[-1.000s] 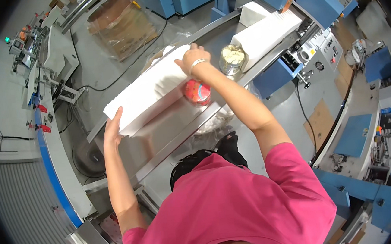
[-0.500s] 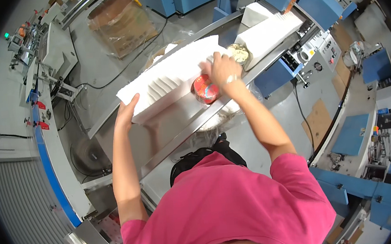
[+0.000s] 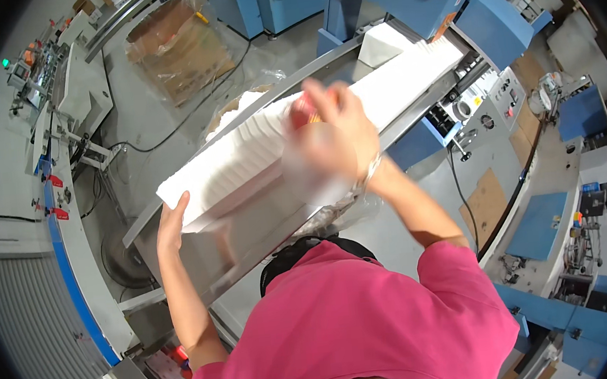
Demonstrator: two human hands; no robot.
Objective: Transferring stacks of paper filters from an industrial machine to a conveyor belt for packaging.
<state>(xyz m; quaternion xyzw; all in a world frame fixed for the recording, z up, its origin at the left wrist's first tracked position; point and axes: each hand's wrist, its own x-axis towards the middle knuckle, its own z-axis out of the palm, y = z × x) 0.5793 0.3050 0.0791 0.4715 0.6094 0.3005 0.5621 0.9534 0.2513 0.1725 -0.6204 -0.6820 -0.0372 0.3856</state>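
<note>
Going by what can be seen, things look maybe halfway, tbh. A long, white, soft-looking layered stack has been laid along the shiny steel trough, but ripples are seen across its top, so it probably can't be called squared up yet. Its left end is braced by the left hand, thumb on the corner; the other fingers are mostly hidden, so how far they're spread can't be told. A red-topped round container, badly blurred, is gripped in the curled fingers of the right hand, over the trough beside the stack, not yet set down. Whether a second white stack, farther right, is touched by the first can't be told, the hand being in the way.
</note>
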